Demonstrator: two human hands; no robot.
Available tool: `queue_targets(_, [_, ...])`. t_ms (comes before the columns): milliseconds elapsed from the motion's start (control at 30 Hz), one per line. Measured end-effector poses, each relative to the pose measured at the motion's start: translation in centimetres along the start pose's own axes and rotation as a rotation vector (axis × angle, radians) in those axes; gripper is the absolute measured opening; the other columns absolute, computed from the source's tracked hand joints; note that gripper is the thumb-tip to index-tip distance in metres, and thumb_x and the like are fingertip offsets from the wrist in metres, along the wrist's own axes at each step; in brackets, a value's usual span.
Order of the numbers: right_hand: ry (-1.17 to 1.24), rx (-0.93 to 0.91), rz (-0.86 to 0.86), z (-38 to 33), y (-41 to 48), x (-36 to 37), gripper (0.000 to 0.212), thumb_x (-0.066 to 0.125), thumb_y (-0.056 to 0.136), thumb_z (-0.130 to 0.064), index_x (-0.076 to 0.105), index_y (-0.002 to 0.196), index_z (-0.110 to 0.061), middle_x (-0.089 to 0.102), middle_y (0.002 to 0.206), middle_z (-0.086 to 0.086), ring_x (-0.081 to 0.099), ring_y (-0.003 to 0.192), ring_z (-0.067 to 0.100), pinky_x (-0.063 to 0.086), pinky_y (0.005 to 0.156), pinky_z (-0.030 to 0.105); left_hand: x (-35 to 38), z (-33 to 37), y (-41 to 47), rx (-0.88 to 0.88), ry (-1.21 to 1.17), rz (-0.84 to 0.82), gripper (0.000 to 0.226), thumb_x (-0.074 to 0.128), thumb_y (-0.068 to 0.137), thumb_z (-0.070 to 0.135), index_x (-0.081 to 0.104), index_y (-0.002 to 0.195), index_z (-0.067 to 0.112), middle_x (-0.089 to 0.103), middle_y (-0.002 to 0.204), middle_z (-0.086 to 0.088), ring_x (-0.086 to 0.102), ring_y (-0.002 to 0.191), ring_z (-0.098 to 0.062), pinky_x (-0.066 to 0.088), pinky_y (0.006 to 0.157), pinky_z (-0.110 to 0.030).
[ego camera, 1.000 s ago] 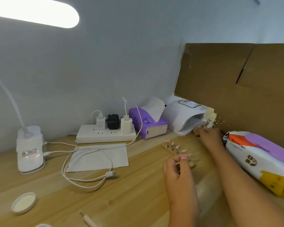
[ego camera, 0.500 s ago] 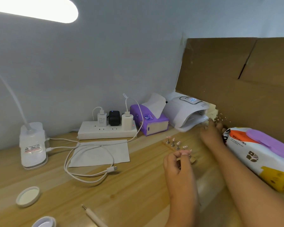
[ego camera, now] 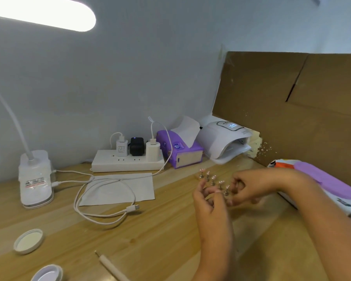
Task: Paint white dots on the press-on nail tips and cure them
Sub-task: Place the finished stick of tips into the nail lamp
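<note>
in the head view, a row of small press-on nail tips (ego camera: 213, 178) stands on little metal pegs on a narrow wooden strip, toward the back right of the wooden table (ego camera: 150, 240), just in front of the white curing lamp (ego camera: 224, 142) that sits against the cardboard panel (ego camera: 292, 110). the left hand (ego camera: 209, 201) is at the near end of the strip with fingers curled and half open, fingertips touching or nearly touching it; whether it actually pinches the strip i cannot tell. the right hand (ego camera: 249, 186) meets it from the right side, fingers bent inward and close together by the last pegs, and its hold is equally unclear. the tips look very light, thin and stiff, perched high on narrow pegs, so they would likely tip or pop off if brushed, and any wet paint on top would smear. the safer hold is probably the strip's ends or long edges, kept level, sliding it toward the lamp mouth. a dotting tool (ego camera: 111, 266) lies near the front edge, untouched.
</note>
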State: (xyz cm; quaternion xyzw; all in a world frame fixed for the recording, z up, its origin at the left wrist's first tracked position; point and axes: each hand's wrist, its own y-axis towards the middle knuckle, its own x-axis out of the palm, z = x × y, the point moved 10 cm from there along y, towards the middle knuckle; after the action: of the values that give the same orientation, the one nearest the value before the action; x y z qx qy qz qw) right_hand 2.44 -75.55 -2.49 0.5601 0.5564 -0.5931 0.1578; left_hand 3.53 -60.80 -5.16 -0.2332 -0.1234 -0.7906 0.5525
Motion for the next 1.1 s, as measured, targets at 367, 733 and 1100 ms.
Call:
queue_targets(367, [0.032, -0.100, 0.090, -0.3, 1.4, -0.1, 0.027, 0.075, 0.076, -0.030, 0.052, 0.089, -0.025, 0.060, 0.068, -0.011, 0.057, 0.054, 0.003, 0.041, 0.051, 0.017, -0.3, 0.6, -0.3, 0.005, 0.003, 0.043, 0.028, 0.054, 0.096, 0.008, 0.051, 0.115, 0.028, 0.057, 0.089, 0.007, 0.055, 0.073, -0.011, 0.044, 0.063, -0.014])
queue_targets(733, [0.146, 0.030, 0.583, 4.9, 1.8, -3.9, 0.035, 0.070, 0.078, -0.026, 0.038, 0.066, -0.016, 0.042, 0.060, -0.002, 0.036, 0.055, 0.012, 0.025, 0.050, 0.030, -0.2, 0.4, 0.1, 0.023, 0.034, 0.039, 0.023, 0.052, 0.094, 0.004, 0.056, 0.111, 0.021, 0.055, 0.088, 0.000, 0.049, 0.075, -0.016, 0.040, 0.065, -0.019])
queue_targets(1100, [-0.145, 0.209, 0.478, 5.2, 1.4, -4.7, 0.035, 0.061, 0.087, -0.037, 0.039, 0.067, -0.018, 0.042, 0.066, -0.002, 0.040, 0.056, 0.008, 0.025, 0.045, 0.025, -0.2, 0.4, -0.1, 0.021, 0.038, 0.020, 0.023, 0.053, 0.094, 0.005, 0.057, 0.106, 0.024, 0.060, 0.097, -0.008, 0.052, 0.082, -0.018, 0.042, 0.075, -0.027])
